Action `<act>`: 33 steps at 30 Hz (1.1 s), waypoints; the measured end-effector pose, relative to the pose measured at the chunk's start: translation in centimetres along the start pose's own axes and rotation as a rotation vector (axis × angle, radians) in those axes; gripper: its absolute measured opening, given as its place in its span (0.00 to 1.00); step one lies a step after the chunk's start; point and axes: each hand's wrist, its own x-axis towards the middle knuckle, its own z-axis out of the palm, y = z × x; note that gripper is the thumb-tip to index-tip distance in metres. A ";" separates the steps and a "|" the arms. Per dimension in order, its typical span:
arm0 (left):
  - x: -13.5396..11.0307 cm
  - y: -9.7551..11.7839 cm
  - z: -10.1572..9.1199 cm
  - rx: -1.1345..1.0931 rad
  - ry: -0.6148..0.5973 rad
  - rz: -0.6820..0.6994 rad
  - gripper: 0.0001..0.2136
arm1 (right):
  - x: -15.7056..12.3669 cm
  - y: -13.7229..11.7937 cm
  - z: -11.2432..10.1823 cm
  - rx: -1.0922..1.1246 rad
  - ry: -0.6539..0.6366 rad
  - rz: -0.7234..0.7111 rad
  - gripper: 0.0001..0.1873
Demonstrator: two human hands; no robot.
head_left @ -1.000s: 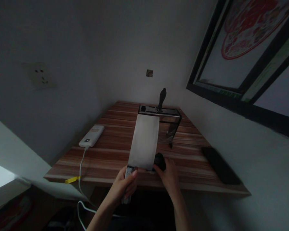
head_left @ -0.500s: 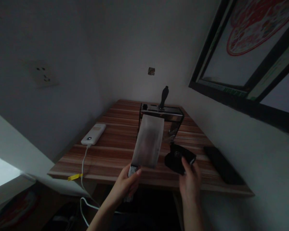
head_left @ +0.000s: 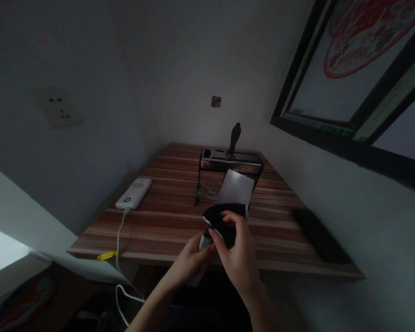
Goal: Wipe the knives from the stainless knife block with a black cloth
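Observation:
My left hand (head_left: pixel 192 256) is closed around the pale handle of a cleaver (head_left: pixel 237 186), whose broad grey blade points away and to the right over the table. Between the fingers of my right hand (head_left: pixel 240 251) is a black, cloth-like piece (head_left: pixel 214 213) with a pale edge. It lies across the lower part of the blade, near the handle, and hides that part. Both hands are close together above the table's front edge. Beyond the blade stands a metal knife rack (head_left: pixel 210 162), with a black handle (head_left: pixel 235 136) sticking up out of it.
The wood-grain table (head_left: pixel 173 221) fits between walls. On its left lies a white power bank (head_left: pixel 134 193) with a white cable (head_left: pixel 119 235) and yellow tag (head_left: pixel 107 256) hanging over the edge. A flat black object (head_left: pixel 320 235) lies at right. Clear plastic (head_left: pixel 209 192) shows by the rack.
My right hand has moved left and brought the black piece onto the cleaver's blade. The blade has swung to the right, and my left hand has shifted slightly right.

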 end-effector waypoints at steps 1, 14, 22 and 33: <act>0.3 0.1 -0.3 -0.012 0.000 -0.003 0.13 | -0.1 0.0 -0.3 0.009 -0.062 -0.031 0.15; 2.3 -1.0 -1.7 -0.149 -0.140 0.053 0.09 | 1.2 2.9 -2.2 -0.523 -0.432 -0.451 0.32; 2.3 -1.1 -1.9 -0.099 -0.082 0.012 0.10 | 0.9 2.1 -2.5 -0.541 -0.476 -0.546 0.30; 1.9 -0.7 -1.4 -0.045 -0.011 0.076 0.16 | 1.4 3.0 -0.9 -0.419 -0.569 -0.796 0.29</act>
